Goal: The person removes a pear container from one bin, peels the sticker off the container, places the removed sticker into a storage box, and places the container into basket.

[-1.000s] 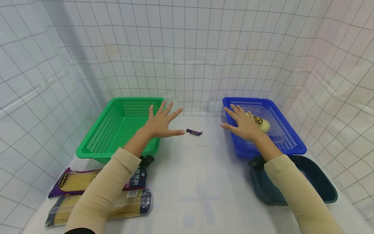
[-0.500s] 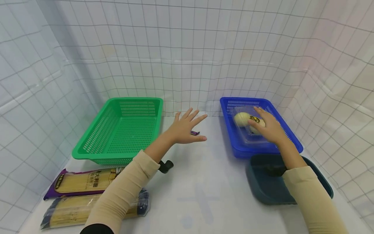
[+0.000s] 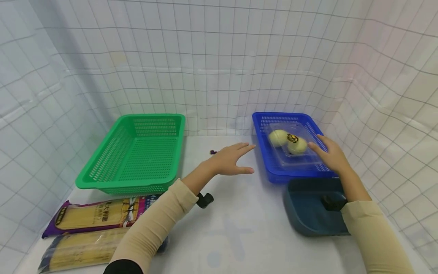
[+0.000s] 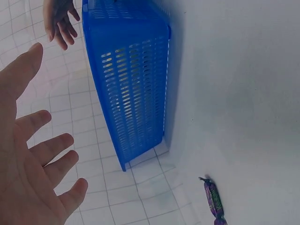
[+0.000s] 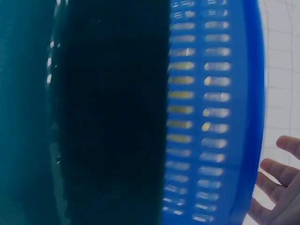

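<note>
My left hand (image 3: 229, 160) hovers over the middle of the table with fingers extended and thumb spread, holding nothing. Behind it, mostly hidden in the head view, lies a small purple-wrapped candy (image 4: 214, 200). My right hand (image 3: 332, 155) is by the right rim of the blue basket (image 3: 278, 176), fingers apart and nothing held; whether it touches the rim I cannot tell. Inside that basket is a clear plastic box (image 3: 291, 161) containing two pale round items (image 3: 278, 137), with a black and yellow label on it.
A green basket (image 3: 147, 158) stands at the left. Two packs of pasta, one purple (image 3: 92, 217) and one clear (image 3: 82, 249), lie before it, partly behind my left sleeve. A dark teal bin (image 3: 308, 224) sits in front of the blue basket, under my right wrist.
My left hand has moved right and slightly nearer, away from the green basket and past the candy. The right hand has shifted right, off the clear box to the blue basket's right side.
</note>
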Available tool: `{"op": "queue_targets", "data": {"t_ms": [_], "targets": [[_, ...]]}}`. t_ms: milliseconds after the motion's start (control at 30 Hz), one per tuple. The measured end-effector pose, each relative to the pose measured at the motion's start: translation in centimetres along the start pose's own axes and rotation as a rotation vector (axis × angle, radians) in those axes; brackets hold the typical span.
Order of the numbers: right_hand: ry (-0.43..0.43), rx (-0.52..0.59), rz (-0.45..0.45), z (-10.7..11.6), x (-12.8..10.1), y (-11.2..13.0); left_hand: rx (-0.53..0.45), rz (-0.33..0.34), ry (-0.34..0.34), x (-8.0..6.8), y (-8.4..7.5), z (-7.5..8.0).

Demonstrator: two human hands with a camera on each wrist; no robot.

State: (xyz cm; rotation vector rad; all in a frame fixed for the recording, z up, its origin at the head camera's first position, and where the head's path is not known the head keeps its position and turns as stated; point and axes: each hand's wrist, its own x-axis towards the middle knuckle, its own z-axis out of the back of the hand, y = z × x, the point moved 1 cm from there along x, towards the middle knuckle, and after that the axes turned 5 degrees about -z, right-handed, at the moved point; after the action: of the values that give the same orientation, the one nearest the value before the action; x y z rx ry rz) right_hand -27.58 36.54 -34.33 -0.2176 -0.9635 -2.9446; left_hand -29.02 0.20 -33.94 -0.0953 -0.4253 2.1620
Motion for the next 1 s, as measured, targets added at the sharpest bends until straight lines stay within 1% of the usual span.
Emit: {"op": "queue_targets", "data": {"t_ms": [200,333,467,600,800,1000], "targets": [[0.032,0.014,-0.058,-0.2,0.0,-0.9,-0.021,0.015,0.021,0.9,-0.1,-0.8],[0.038,0.027,-0.086,-0.4,0.1,-1.4,-0.057,0.012,0.021,1.9,-0.5,-1.5],[0.055,0.032,-0.143,-0.6,0.4,-1.8,-0.089,0.016,0.022,3.0,-1.1,-2.0],[0.062,0.026,-0.194,-0.7,0.7,-1.9,-0.123,0.026,0.013,4.1,-1.7,-2.5],[0.056,0.02,-0.21,-0.9,0.8,-2.0,-0.228,0.036,-0.031,5.8,-2.6,-3.1],[0.049,0.006,-0.234,-1.0,0.9,-2.1,-0.299,0.026,-0.046,7.6,-4.3,-4.0]]}}
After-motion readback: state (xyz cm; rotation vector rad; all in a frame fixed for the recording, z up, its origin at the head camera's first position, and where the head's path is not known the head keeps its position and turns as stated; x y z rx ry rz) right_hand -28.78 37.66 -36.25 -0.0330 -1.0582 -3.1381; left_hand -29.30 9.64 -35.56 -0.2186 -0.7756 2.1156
